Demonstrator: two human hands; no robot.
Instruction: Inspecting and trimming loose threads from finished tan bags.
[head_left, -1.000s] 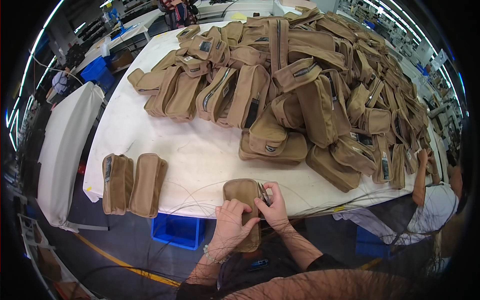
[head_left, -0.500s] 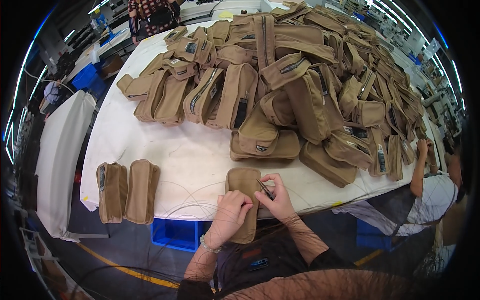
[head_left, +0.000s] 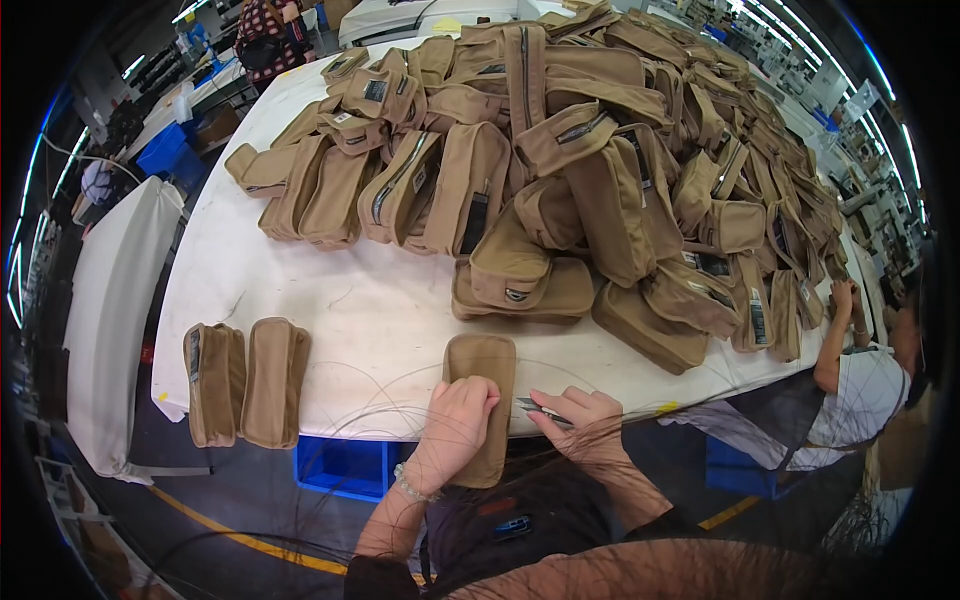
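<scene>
A tan fabric pouch (head_left: pixel 481 354) lies in front of me at the table's front edge, its near end reaching past the edge toward my body. My left hand (head_left: pixel 460 415) is closed over the middle of it, thumb and fingers pinched together. Whatever is between those fingertips is too small or hidden to make out. Just right of the pouch, my right hand (head_left: pixel 588 422) is closed around small thread snips (head_left: pixel 545 412), their metal tips pointing left toward the pouch.
Two similar pouches (head_left: pixel 272 385) stand side by side at the table's left front. A large heap of tan pouches (head_left: pixel 600 190) covers the far and right side of the white table (head_left: pixel 330 290). Blue crates (head_left: pixel 342 468) sit below. A person (head_left: pixel 850 390) works at the right; another stands far left.
My right hand has moved right and slightly down, away from the left hand, and the snips have tipped from pointing up to pointing left. My left hand stays pinched over the pouch.
</scene>
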